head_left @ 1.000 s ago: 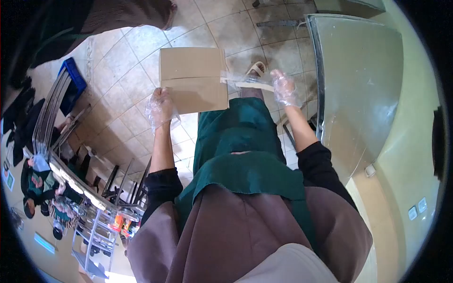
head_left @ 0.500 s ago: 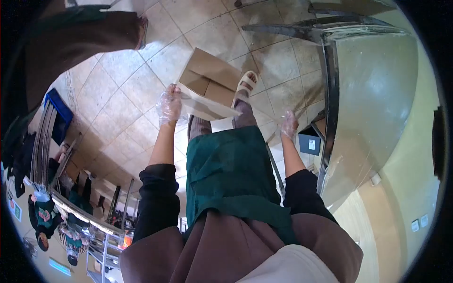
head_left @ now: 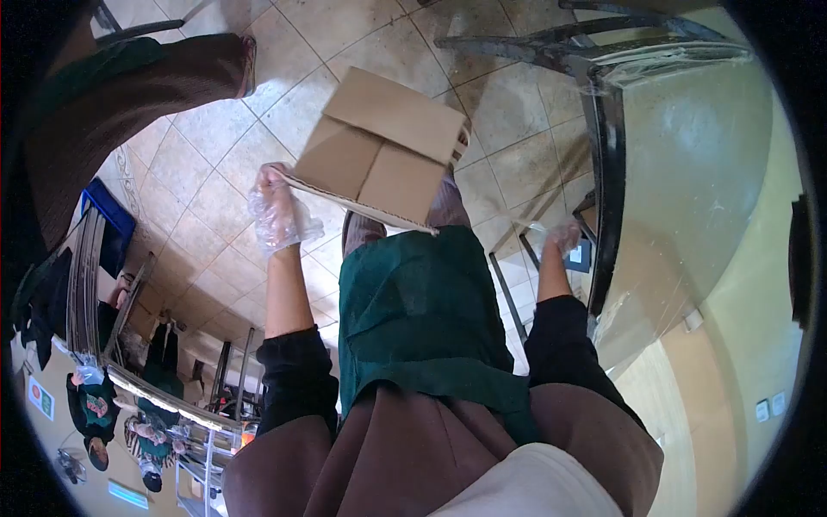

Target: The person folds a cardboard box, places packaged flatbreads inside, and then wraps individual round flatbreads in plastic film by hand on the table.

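The gloved left hand (head_left: pixel 276 207) has its fingers closed on the near left corner of the box (head_left: pixel 370 164), at the end of a flap's raw edge. The box lies to the right of those fingers, held tilted over the person's legs, just beyond the apron (head_left: pixel 418 297). Its far edge points away from the body, and its right side overlaps one foot in view.

The gloved right hand (head_left: pixel 562 237) is well apart from the box. Its fingers are blurred, so I cannot tell whether they are open or closed; a faint see-through strip shows beside them.

Floor (head_left: pixel 220 168) tiles stretch left of the box and past its far edge, and also between it and the right hand. On the right, that room ends at the black frame (head_left: pixel 606 207), near the right hand. At far left, another person's leg (head_left: pixel 146 99) bounds it.
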